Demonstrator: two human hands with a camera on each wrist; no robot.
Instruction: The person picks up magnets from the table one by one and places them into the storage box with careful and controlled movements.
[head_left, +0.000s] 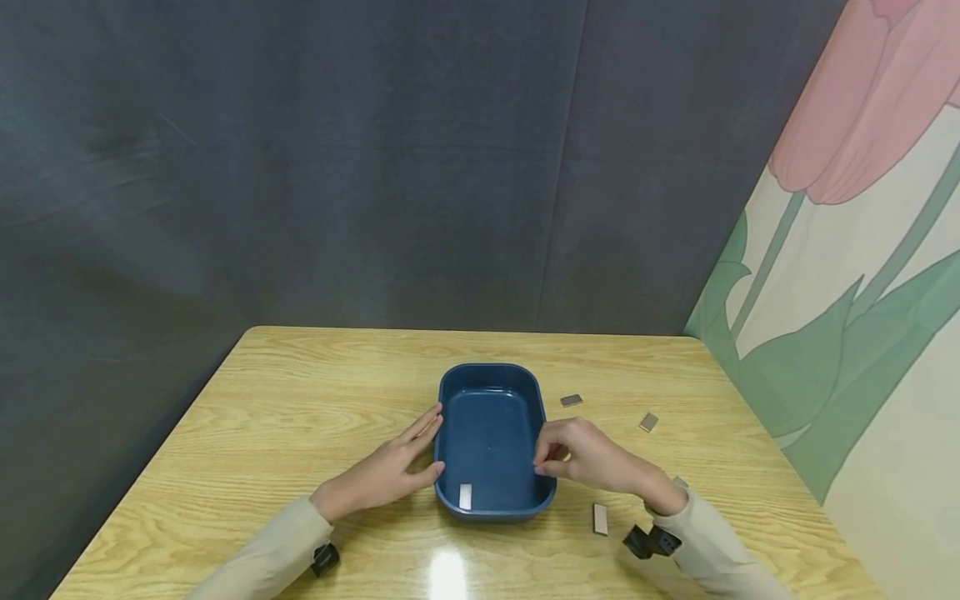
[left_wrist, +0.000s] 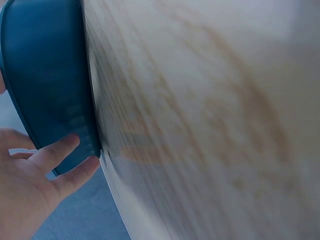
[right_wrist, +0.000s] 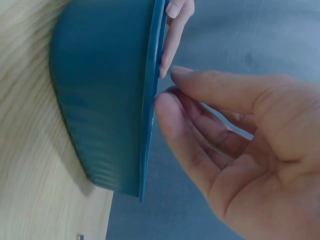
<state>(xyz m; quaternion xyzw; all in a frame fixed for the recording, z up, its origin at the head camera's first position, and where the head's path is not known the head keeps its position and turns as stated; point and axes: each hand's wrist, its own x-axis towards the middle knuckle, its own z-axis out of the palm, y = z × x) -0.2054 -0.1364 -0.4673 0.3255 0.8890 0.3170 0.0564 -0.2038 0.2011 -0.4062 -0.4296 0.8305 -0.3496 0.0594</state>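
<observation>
A deep blue plastic tub (head_left: 487, 433) with rounded corners stands on the table, and a small flat silver-white piece (head_left: 465, 497) lies inside it at the near left. My left hand (head_left: 390, 468) rests against the tub's left side, fingers extended and spread; in the left wrist view its fingertips (left_wrist: 72, 140) touch the outer wall. Over the right rim is my right hand (head_left: 588, 454), its thumb and bent fingers brought close together. Whether a small piece sits between those fingertips (right_wrist: 167, 107) cannot be made out.
Right of the tub lie small flat pieces: a grey one (head_left: 572, 400) at the back, another (head_left: 648, 422) farther right, and a pale one (head_left: 600, 518) near the front. One more (head_left: 680, 482) is partly hidden by the right wrist. A dark curtain (head_left: 412, 167) hangs behind the wooden table (head_left: 300, 400).
</observation>
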